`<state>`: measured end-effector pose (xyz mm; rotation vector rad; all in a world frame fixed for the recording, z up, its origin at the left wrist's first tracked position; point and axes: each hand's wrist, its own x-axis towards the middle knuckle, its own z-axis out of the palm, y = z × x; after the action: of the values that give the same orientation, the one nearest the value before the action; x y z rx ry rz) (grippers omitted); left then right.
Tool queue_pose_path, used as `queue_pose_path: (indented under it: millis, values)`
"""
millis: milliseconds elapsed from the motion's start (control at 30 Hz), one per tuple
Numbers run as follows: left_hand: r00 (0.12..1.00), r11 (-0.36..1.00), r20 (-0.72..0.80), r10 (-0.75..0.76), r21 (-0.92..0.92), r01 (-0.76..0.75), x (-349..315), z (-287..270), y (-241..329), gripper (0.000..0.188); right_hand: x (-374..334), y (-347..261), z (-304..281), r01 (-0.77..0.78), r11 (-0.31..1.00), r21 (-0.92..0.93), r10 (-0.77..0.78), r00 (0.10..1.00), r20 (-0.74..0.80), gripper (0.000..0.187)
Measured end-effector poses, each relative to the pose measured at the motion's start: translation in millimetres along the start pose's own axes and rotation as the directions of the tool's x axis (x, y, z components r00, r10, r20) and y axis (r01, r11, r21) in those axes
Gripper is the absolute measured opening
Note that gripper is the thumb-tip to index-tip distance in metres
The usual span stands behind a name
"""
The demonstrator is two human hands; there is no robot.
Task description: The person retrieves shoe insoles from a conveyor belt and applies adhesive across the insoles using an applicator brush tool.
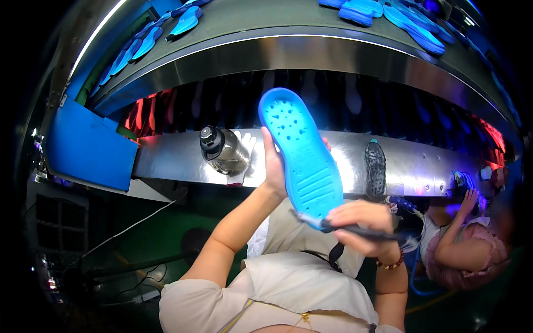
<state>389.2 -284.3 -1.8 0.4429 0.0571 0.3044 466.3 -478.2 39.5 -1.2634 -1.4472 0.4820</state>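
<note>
A bright blue shoe sole [302, 150], dotted with small holes at its far end and ridged across its nearer part, is held up in front of me. My left hand [275, 173] grips its left side, with the thumb along that edge and fingertips showing past the right edge. At the sole's near end, my right hand [363, 221] pinches a slim tool with a dark handle [375, 233] and a greyish tip. That tip crosses the sole's near edge; its exact kind is too blurred to make out.
On the steel ledge [166, 158] stand a dark bottle [227, 155] beside a white glove [247, 144] and, farther right, a dark sole [376, 169]. Beyond, a grey conveyor belt [266, 15] carries several blue soles [411, 28]. Another person [469, 250] sits at the right.
</note>
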Motion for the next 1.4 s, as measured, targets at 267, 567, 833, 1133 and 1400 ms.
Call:
queue_pose_path:
  millis: [267,567,833,1133,1400]
  values:
    - [1.0,0.991,-0.015,0.02,0.13,-0.018,4,14,16,0.093,-13,11,2,-0.041,0.996,0.079,0.041,0.999,-0.005,0.023]
    - [0.984,0.983,-0.038,0.175,-0.058,-0.177,-18,53,-18,0.06,-5,22,30,0.028,0.848,0.529,0.29,0.812,-0.507,0.017]
    - [0.984,0.983,0.088,0.152,-0.116,-0.142,-3,36,-6,0.048,6,5,11,-0.14,0.984,0.11,0.175,0.877,-0.448,0.02]
    - [0.984,0.978,0.176,0.038,-0.209,0.0,-1,30,8,0.051,18,1,-10,0.023,0.999,-0.047,-0.028,0.993,-0.119,0.019]
    - [0.979,0.981,0.132,-0.156,-0.094,0.168,8,33,18,0.054,15,-16,2,0.117,0.993,0.024,-0.12,0.984,0.132,0.019]
